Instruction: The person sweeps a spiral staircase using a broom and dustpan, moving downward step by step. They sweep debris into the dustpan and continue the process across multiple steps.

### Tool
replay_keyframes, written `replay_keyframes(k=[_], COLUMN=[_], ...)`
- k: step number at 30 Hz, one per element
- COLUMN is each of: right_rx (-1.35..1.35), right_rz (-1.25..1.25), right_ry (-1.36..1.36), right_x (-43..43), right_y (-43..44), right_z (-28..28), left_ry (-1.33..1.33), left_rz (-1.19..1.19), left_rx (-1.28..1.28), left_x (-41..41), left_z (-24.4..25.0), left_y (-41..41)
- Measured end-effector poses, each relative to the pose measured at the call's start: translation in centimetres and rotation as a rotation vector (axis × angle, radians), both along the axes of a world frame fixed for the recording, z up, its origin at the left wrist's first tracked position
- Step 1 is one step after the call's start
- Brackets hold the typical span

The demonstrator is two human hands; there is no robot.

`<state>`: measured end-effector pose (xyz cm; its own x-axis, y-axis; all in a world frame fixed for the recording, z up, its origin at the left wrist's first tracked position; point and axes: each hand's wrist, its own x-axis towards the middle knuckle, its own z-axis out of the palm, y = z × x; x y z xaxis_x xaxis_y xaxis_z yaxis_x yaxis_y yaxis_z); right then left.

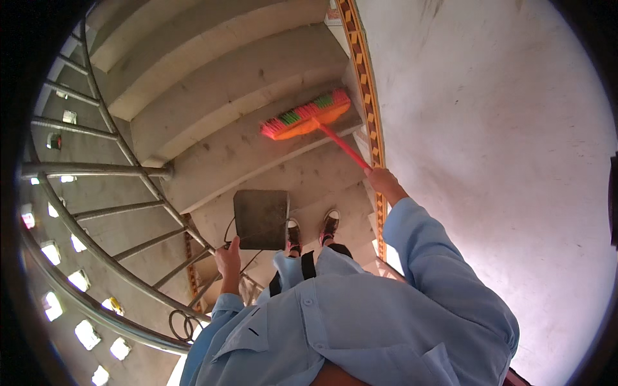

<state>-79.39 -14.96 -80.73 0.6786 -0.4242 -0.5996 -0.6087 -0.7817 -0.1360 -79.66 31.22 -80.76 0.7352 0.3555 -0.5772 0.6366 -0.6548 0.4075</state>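
Observation:
My right hand [385,184] grips the red handle [342,145] of a push broom near the wall. The broom's orange head [309,121], with pink and green bristles, lies slantwise over a concrete step ahead of me, its bristle side towards the stairs above. Down by my left side, my left hand [229,260] is closed around the thin wire handle of a dark, square dustpan [261,219]. The pan is beside my shoes; whether it rests on the step or hangs just above it I cannot tell.
Curved concrete stairs [231,101] rise ahead, dusty and spotted. A metal railing [125,144] bends along the left, close to my left hand. On the right stands a white wall [483,120] edged by a patterned tile border [371,106]. My sneakers [330,224] are on a step.

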Motion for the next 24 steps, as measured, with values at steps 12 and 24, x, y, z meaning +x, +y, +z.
replay_keyframes(k=[12,24], right_rx=[-0.025,0.237], right_rz=[0.421,-0.207], right_ry=[0.071,0.393], right_x=[-5.6,-7.0], right_y=[-3.3,-1.1], right_z=[3.8,8.5], left_ry=[-0.166,-0.029], left_rz=[-0.048,-0.012], left_rx=[0.277,0.345], left_x=[0.0,-0.1], left_z=[3.4,3.2], left_y=[-2.2,-2.2])
